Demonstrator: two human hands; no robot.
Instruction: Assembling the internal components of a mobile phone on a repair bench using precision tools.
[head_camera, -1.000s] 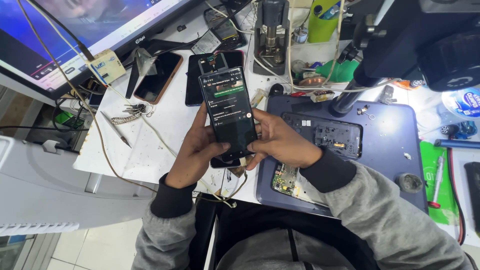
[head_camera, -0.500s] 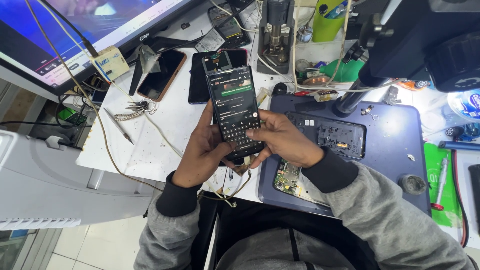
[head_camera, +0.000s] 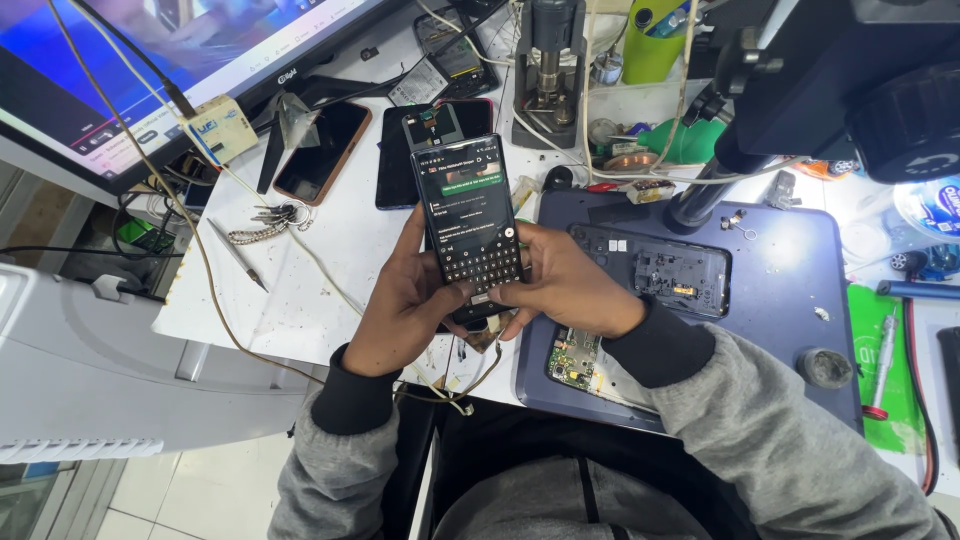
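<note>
black slab smartphone with lit screen (head_camera: 468, 225), held over the front edge of the white worktable (head_camera: 330, 250).
left hand (head_camera: 405, 305) and right hand (head_camera: 565, 285) both closed round its lower end, thumbs on the on-screen keyboard; light, stiff, slick glass, likely fragile, best gripped by the side edges. small cream box with blue label (head_camera: 222, 128) near the back left edge; green bottle (head_camera: 655, 40) at the back edge.

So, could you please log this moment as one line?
left hand: holds black lit-screen smartphone | right hand: holds it, thumb on keyboard | below: dark blue work mat
</note>
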